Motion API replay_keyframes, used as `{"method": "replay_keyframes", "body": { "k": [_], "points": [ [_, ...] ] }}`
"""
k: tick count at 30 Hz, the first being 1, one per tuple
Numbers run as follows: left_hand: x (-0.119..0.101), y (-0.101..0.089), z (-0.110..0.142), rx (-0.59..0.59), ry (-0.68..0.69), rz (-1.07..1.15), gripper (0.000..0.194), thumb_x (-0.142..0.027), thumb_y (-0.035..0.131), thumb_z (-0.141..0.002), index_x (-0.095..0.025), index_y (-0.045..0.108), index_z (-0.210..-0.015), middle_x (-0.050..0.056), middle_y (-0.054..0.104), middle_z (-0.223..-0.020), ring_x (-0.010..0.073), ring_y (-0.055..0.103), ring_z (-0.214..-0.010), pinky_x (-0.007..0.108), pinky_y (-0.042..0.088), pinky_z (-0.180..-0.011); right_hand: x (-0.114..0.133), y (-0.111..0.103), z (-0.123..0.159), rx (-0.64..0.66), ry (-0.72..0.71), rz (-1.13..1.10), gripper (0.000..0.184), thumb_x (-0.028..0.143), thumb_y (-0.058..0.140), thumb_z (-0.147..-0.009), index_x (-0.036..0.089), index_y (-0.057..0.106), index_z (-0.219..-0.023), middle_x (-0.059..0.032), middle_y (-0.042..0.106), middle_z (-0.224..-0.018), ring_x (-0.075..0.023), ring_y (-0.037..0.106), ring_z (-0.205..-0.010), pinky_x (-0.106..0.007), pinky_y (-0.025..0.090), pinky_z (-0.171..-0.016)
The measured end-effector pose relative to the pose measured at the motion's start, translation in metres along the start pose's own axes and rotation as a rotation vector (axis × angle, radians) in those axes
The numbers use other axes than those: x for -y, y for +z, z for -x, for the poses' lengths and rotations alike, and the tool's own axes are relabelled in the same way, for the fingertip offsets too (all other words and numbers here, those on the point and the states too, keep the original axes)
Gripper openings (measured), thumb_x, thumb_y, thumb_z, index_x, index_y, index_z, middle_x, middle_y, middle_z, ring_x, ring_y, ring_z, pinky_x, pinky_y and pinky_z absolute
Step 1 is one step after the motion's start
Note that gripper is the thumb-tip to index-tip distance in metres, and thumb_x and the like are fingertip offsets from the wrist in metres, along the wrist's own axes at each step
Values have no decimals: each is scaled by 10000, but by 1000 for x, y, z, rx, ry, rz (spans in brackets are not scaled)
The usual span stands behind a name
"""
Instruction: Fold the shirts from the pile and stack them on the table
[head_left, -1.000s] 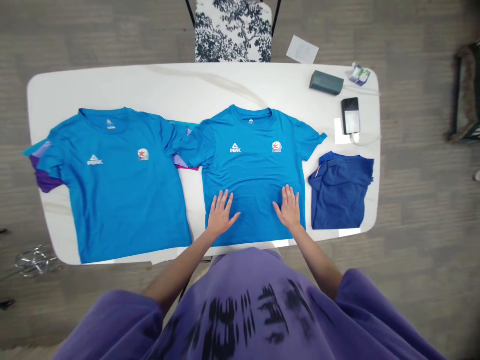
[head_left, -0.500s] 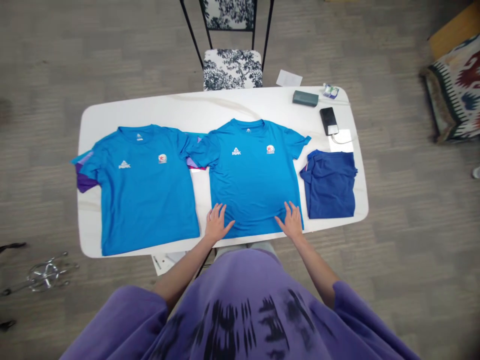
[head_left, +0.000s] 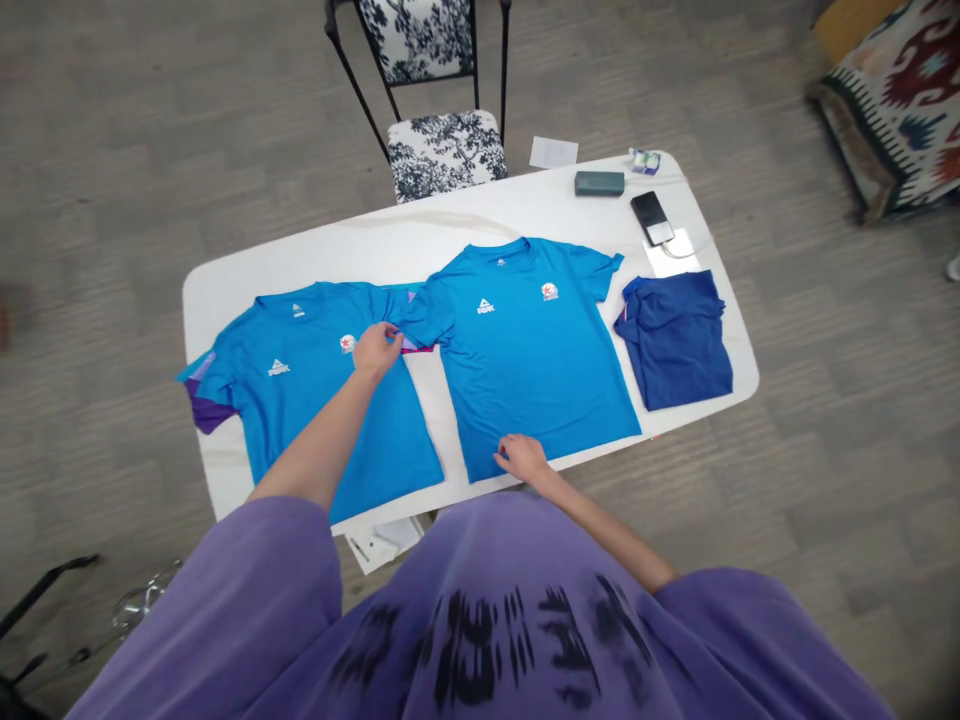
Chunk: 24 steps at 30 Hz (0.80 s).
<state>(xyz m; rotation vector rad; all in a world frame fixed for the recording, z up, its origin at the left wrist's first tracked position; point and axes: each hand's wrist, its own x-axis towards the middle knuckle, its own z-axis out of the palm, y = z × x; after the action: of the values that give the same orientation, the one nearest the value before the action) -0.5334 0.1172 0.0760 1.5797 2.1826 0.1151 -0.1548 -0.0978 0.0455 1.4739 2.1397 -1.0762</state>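
Note:
Two bright blue T-shirts lie flat on a white table [head_left: 465, 225]. My left hand [head_left: 377, 349] is stretched out to the left sleeve of the middle T-shirt [head_left: 529, 350], its fingers closed in a pinch on the sleeve edge. My right hand [head_left: 520, 457] rests at the bottom hem of the same shirt, fingers curled on the hem near its left corner. The other blue T-shirt [head_left: 315, 390] lies to the left, with purple cloth showing under its sleeve.
A folded dark blue garment [head_left: 679, 340] lies at the table's right end. Behind it are a phone [head_left: 651, 217] on a cable, a dark case [head_left: 599, 183] and a small packet [head_left: 643, 161]. A patterned chair [head_left: 439, 150] stands beyond the table. Paper lies on the floor.
Both hands have left the flat front of the middle shirt. My left hand went up and left to its sleeve; my right hand slid left along the hem. The view has pulled back and tilted.

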Motion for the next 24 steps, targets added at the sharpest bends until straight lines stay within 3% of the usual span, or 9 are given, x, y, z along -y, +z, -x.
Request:
{"method": "replay_keyframes", "body": {
  "k": [4, 8, 15, 24],
  "points": [
    [21, 1, -64, 17, 21, -9, 434, -430, 629, -984, -201, 633, -1353, 172, 705, -1372, 327, 636, -1299, 463, 509, -1096, 56, 32, -20, 39, 123, -34, 265, 460, 601, -1077, 262, 765, -1142, -58, 817, -1185, -241, 748, -1132, -305, 525, -902],
    [42, 17, -94, 57, 7, -45, 474, -481, 713, -926, -195, 668, -1301, 190, 706, -1364, 364, 645, -1255, 517, 517, -1091, 93, 60, -27, 59, 243, -38, 320, 481, 617, -1065, 229, 726, -1230, -106, 800, -1247, -267, 750, -1157, -327, 539, -917],
    [66, 32, -106, 81, 54, -22, 334, -422, 665, -946, -202, 739, -1187, 147, 770, -1271, 348, 659, -1187, 526, 516, -1075, 119, 82, -30, 74, 334, -51, 315, 449, 625, -1066, 189, 719, -1218, -159, 798, -1236, -294, 766, -1138, -361, 555, -937],
    [65, 19, -105, 42, 115, 95, 343, -443, 722, -919, -208, 769, -1164, 101, 816, -1129, 309, 726, -1090, 467, 553, -1026, 126, 77, -22, 33, 323, -68, 207, 253, 605, -1044, 225, 738, -1201, -116, 801, -1234, -267, 755, -1139, -344, 524, -952]
  ]
}}
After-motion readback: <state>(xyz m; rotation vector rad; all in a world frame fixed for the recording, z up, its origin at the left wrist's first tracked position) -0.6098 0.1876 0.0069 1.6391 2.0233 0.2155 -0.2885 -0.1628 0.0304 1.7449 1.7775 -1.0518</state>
